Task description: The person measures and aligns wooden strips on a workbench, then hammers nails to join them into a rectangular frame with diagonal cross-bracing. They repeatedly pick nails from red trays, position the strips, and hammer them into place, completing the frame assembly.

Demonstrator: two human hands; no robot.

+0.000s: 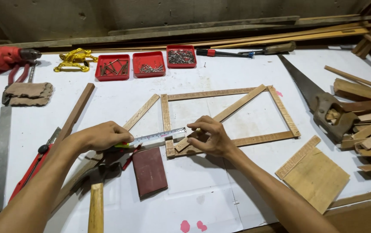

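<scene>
A rectangular frame of thin wooden strips with a diagonal brace lies on the white table. My left hand grips the yellow-green case of a tape measure. Its metal blade runs right to the frame's near left corner. My right hand pinches the blade's end against that corner, fingers resting on the strip. A loose strip leans against the frame's left side.
Three red trays of nails and screws stand at the back. A hand saw and scrap wood lie right, a plywood square near right. A hammer, pliers, dark sanding block, steel square, red drill lie left.
</scene>
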